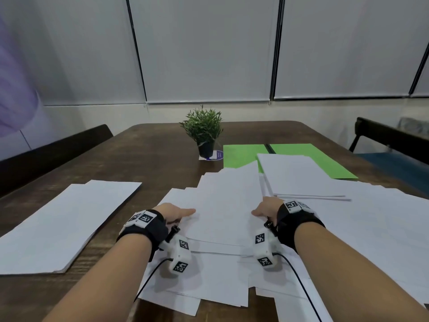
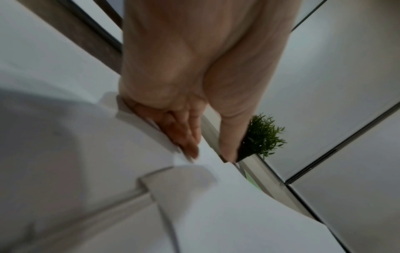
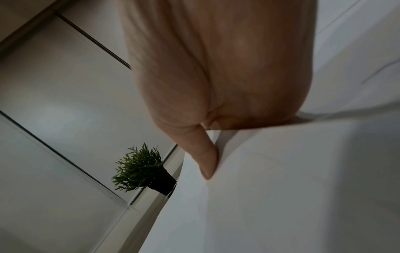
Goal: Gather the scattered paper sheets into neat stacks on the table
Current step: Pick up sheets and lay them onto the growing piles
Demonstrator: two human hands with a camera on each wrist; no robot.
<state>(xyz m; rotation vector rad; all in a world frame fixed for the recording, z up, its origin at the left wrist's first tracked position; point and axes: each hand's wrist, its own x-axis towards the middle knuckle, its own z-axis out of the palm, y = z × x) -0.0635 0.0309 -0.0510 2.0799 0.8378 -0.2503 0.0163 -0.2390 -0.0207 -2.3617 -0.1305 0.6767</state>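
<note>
White loose paper sheets [image 1: 222,205] remain fanned on the brown wooden counter [image 1: 151,163]; both grips pinch their edges, left hand [image 1: 173,213], right hand [image 1: 267,209]; two stacks look finished.

White sheets [image 1: 222,205] lie on a dark brown wood-grain worktop [image 1: 151,154]. A bright green folder [image 1: 246,154] has a black strip down its middle. The plant [image 1: 203,125] is green in a black pot [image 1: 206,149]. Black wristbands [image 1: 148,231] carry white blocks with black-and-white square codes.
</note>
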